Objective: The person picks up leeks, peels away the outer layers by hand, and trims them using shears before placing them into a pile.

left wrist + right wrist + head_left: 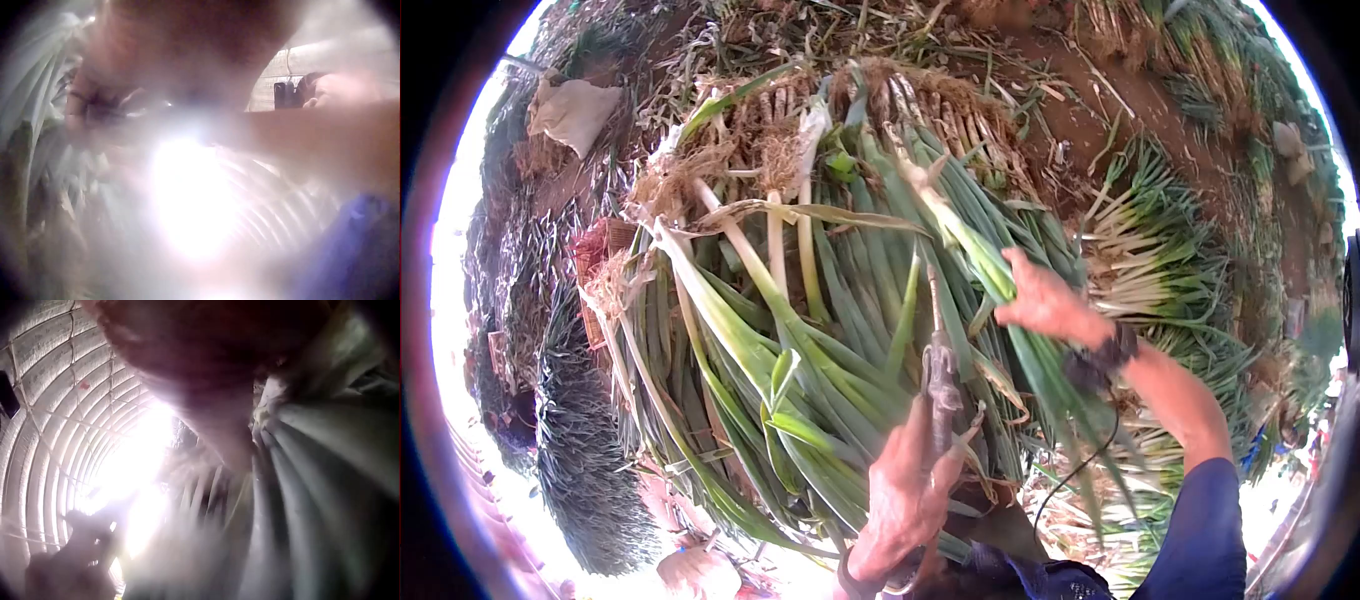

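My right hand (1050,300) grips a long leek (950,220) by its green part, with the pale stem and root end pointing away from me. In the right wrist view that hand (206,375) fills the top, beside long leaves (294,506). Near me, my left hand (905,490) holds a dirt-smeared air blow gun (941,390), its thin nozzle pointing forward over the leaves. A large heap of leeks (740,350) lies under both hands, roots toward the far side. Glare and blur hide most of the left hand's work in the left wrist view.
To the right lies a row of bundled leeks (1150,260) with pale stems. Another bundle (585,450) lies at left, next to a red crate (600,260). A thin dark hose (1080,465) loops near my right forearm. Brown soil (1050,90) with scattered leaf scraps lies beyond.
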`<control>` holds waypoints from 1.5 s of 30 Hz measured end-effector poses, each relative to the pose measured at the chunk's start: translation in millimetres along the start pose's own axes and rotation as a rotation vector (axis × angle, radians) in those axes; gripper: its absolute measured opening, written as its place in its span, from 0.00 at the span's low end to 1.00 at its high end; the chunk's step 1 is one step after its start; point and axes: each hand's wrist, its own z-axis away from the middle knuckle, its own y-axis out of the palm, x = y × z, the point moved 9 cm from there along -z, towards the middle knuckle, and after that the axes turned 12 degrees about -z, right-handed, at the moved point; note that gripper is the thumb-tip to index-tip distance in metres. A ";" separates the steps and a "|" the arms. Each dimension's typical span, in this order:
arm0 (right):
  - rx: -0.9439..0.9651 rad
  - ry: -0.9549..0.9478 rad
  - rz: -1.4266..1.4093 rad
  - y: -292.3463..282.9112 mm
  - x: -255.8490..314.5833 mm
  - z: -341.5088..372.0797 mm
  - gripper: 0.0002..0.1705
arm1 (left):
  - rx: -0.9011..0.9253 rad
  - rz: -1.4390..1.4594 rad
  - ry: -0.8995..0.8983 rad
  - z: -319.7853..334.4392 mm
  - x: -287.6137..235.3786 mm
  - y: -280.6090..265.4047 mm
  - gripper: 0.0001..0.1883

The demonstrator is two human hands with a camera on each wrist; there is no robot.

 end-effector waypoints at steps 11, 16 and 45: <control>-0.185 -0.093 0.174 75.1 2.8 141.4 0.49 | 0.107 -0.133 -0.053 36.5 -10.5 61.3 0.35; -0.157 -0.205 0.058 88.3 0.7 186.1 0.48 | 0.047 -0.180 -0.055 9.2 -21.7 50.4 0.34; 0.083 0.043 -0.594 79.4 -7.4 193.1 0.49 | -0.030 -0.036 -0.174 -84.9 -5.1 -17.0 0.29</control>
